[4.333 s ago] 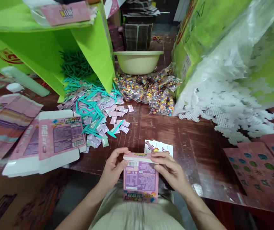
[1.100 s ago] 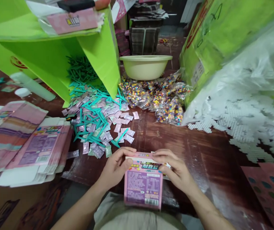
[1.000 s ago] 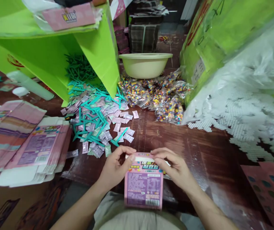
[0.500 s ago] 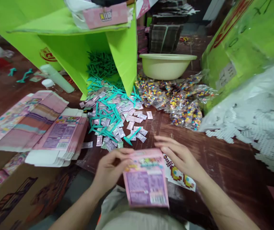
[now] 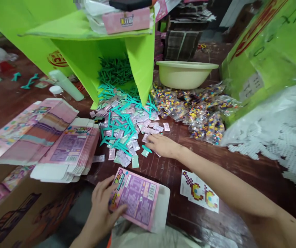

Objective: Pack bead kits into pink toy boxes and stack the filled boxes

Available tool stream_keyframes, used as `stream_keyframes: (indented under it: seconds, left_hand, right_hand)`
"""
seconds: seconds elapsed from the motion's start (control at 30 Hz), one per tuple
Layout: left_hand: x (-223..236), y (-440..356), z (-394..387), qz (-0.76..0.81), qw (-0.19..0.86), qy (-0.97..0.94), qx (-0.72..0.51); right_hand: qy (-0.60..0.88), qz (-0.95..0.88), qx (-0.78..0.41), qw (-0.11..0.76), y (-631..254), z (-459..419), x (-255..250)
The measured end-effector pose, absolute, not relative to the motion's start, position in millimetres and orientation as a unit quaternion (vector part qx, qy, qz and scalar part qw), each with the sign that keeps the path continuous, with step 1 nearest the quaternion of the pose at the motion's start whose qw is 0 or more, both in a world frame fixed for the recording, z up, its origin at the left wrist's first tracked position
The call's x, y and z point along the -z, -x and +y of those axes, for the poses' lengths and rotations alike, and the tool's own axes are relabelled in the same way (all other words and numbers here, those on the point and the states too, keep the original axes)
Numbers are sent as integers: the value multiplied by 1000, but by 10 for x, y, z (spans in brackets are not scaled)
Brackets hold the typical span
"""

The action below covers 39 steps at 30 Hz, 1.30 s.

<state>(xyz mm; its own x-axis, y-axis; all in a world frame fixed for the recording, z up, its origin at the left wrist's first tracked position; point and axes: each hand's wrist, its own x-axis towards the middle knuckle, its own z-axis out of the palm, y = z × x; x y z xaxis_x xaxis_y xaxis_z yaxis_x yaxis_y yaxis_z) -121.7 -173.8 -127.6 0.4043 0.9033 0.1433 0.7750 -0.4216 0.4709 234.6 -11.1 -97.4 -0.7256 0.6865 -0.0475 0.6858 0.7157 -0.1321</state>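
Observation:
My left hand [image 5: 101, 205] grips a small pink printed box [image 5: 137, 196] at its left end, low over the table's near edge, with the box's white flap open to the right. My right hand [image 5: 163, 145] reaches forward onto the edge of a pile of teal plastic tweezers and small pastel sachets [image 5: 123, 120]. Its fingers lie on a teal tweezer [image 5: 146, 148] and the sachets around it; whether they grip anything is hidden. A pixel-pattern card [image 5: 199, 191] lies on the table under my right forearm.
Flat pink box blanks [image 5: 67, 151] are stacked at left beside striped pink sheets [image 5: 31, 127]. A green carton [image 5: 98, 51] lies open behind the pile. Bags of coloured beads [image 5: 197, 110], a cream basin [image 5: 186, 74] and white pegboards [image 5: 279, 137] in plastic fill the right.
My right hand left the pink box and reached forward to the tweezer pile. The left hand alone keeps the box, now lowered and turned sideways. My view shifted left.

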Motion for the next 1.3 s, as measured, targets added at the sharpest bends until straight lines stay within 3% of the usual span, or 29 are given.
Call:
stream_keyframes:
  seconds: [0.17, 0.4, 0.63, 0.8, 0.87, 1.13, 1.3]
  left_hand:
    - [1116, 838, -1127, 314, 183, -932, -3]
    - [1245, 425, -880, 248, 190, -949, -27]
    - [1233, 730, -1054, 316, 157, -932, -87]
    - [1187, 870, -1072, 378, 266, -881, -99]
    - [1081, 791, -1026, 410, 306, -855, -88]
    - [768, 549, -970, 471, 342, -805, -116]
    - [738, 537, -1027, 518, 425, -734, -111]
  right_hand:
    - [353, -928, -111, -45, -2496, -24, 1031]
    - [424, -895, -139, 2, -2442, -58, 1002]
    - [607, -775, -164, 61, -2970, -985, 615]
    - [683, -681, -239, -109, -3256, -1746, 642]
    - [690, -665, -250, -140, -3281, -1823, 711]
    - [676, -672, -288, -95, -3472, -1683, 657]
    - [691, -665, -272, -76, -3688, -1729, 472]
